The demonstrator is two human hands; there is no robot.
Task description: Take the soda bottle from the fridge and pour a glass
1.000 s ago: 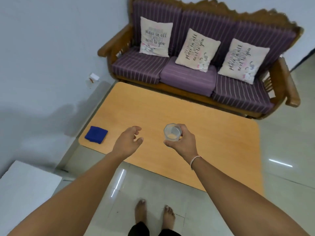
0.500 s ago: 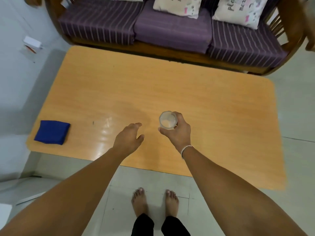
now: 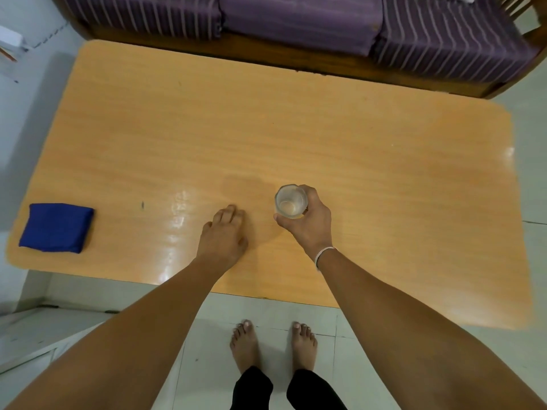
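Above wooden table (image 3: 355,149), right hand (image 3: 307,224) grasping glass (image 3: 291,201), left hand (image 3: 222,239) fingers released

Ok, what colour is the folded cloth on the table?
Dark blue; the folded cloth shows clearly in the head view.

Low orange wood-grain table (image 3: 296,137), glossy top, standing on pale tiled floor (image 3: 503,365) just in front of a purple striped sofa (image 3: 296,22); folded blue cloth (image 3: 56,227) lies at its left end.

Folded blue cloth (image 3: 56,227) on wooden table (image 3: 296,137) (purple striped sofa (image 3: 296,22) behind)
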